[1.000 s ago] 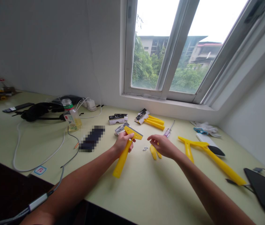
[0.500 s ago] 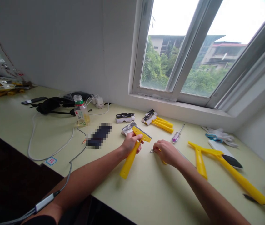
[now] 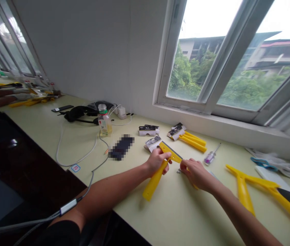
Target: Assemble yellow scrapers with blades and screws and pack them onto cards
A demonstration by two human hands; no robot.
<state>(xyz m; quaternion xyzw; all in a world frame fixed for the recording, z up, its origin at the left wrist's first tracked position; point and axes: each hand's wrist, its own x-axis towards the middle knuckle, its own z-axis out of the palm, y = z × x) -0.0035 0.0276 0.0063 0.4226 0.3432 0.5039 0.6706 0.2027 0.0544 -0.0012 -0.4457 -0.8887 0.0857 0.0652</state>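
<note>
A yellow scraper [image 3: 156, 179] with a dark blade edge is held in my left hand [image 3: 158, 162], fingers wrapped round it just below its wide head. My right hand [image 3: 191, 171] is at the right end of that head, fingers pinched together; whatever is between the fingertips is too small to make out. Small metal screws [image 3: 179, 171] lie on the table beside my right fingertips. Part of another yellow piece shows under my right hand. A black-and-white package [image 3: 153, 143] lies behind my left hand.
Yellow-handled tools [image 3: 193, 141], a screwdriver [image 3: 210, 156] and a large yellow tool [image 3: 245, 194] lie right. Left are a bottle [image 3: 104, 123], a blurred dark object [image 3: 121, 147] and cables. Another person's gloved hands [image 3: 19, 95] are far left.
The view has swung left, so things appear further right. My right hand has come up from near the screws to the right end of the scraper head. Another person's hands now show far left.
</note>
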